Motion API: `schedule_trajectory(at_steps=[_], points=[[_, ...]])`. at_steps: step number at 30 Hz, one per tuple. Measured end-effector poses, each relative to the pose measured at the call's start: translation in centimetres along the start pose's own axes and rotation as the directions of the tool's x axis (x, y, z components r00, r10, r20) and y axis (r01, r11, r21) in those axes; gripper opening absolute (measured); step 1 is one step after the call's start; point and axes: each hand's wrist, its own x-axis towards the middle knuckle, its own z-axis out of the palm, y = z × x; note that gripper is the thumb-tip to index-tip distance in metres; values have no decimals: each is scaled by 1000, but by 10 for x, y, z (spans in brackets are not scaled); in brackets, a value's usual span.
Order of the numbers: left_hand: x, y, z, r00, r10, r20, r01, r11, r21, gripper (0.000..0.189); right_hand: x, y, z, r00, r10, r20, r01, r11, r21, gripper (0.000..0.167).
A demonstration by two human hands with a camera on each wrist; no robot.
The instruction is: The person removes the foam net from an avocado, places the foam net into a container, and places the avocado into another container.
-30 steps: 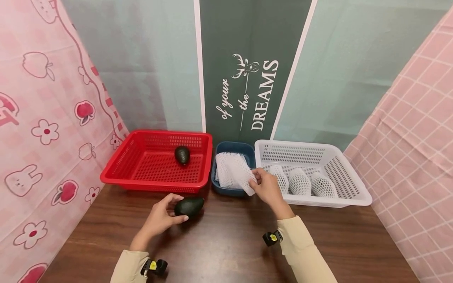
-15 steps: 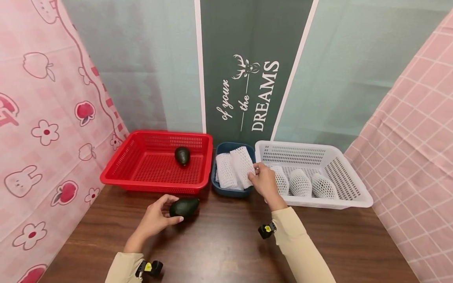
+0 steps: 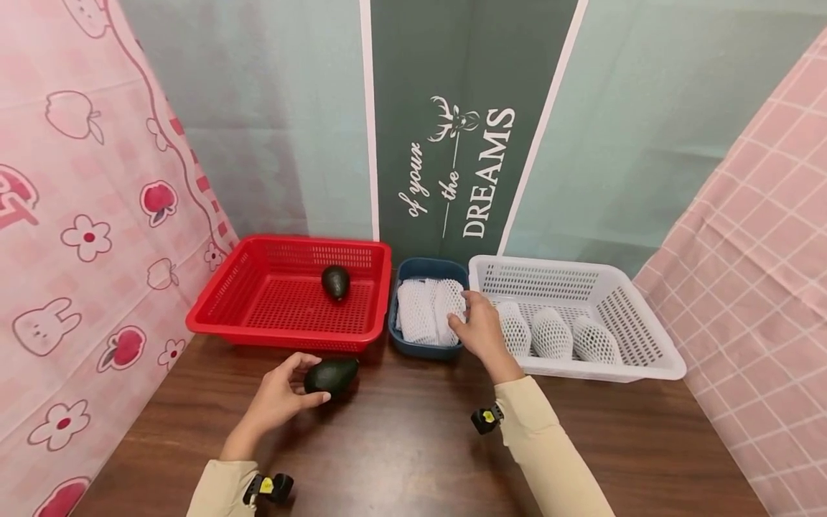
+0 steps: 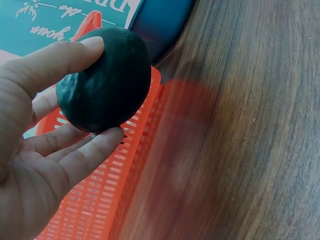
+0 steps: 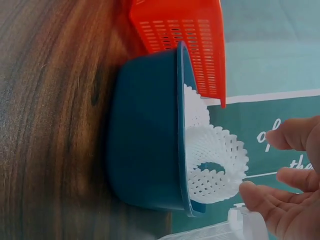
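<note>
My left hand (image 3: 274, 398) holds a dark green avocado (image 3: 332, 377) over the table in front of the red basket. In the left wrist view, thumb and fingertips pinch that avocado (image 4: 107, 82) from opposite sides. My right hand (image 3: 481, 330) is at the right rim of a small blue bin (image 3: 423, 352), where white foam net sleeves lie. Its fingertips are right beside the nearest foam net sleeve (image 3: 449, 312). The right wrist view shows thumb and fingers spread apart, nothing between them, with the sleeve's round open end (image 5: 220, 167) facing the hand.
A red basket (image 3: 291, 336) at the left holds another avocado (image 3: 335, 282). On the right, a white basket (image 3: 620, 372) contains three bulging netted pieces (image 3: 551, 334). The blue bin sits between both baskets, with a green printed cloth (image 3: 433, 237) behind.
My right hand has let go of the foam net sleeve it was lifting, which now lies in the blue bin beside the others. My left hand has shifted slightly left with the avocado.
</note>
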Motion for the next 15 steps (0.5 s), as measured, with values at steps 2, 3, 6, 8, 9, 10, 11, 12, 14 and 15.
schedule_trajectory(at_steps=[2,3,6,8,9,10,11,12,14,15], points=[[0,1,0,1000,1,5,-1,1000,5,53,-1,-1,-1,1000,-12,20,12,1000,-12,49],[0,2,1,1000,3,7,-3,1000,3,53,-3,-2,-2,999,-20,34,21,1000,-18,50],[0,6,1,1000,12,16,-12,1000,-11,53,-9,-6,-7,995,-43,88,46,999,-25,50],[1,9,0,1000,20,16,-20,1000,-24,53,-13,-10,-9,990,-55,129,60,998,-35,51],[1,11,0,1000,24,14,-23,999,-31,53,-15,-11,-10,987,-60,146,67,997,-43,52],[1,12,-1,1000,27,12,-27,999,-35,53,-16,-13,-11,985,-62,162,71,996,-52,52],[1,13,-1,999,33,10,-33,999,-34,53,-17,-14,-12,982,-67,174,79,995,-61,52],[1,13,-2,999,39,7,-39,999,-30,53,-18,-15,-12,981,-68,184,82,994,-69,53],[2,14,-3,999,50,-1,-50,999,-22,53,-19,-17,-13,978,-76,195,94,992,-85,53],[2,14,-3,998,56,-2,-56,998,-19,53,-19,-17,-13,977,-80,199,99,991,-90,53]])
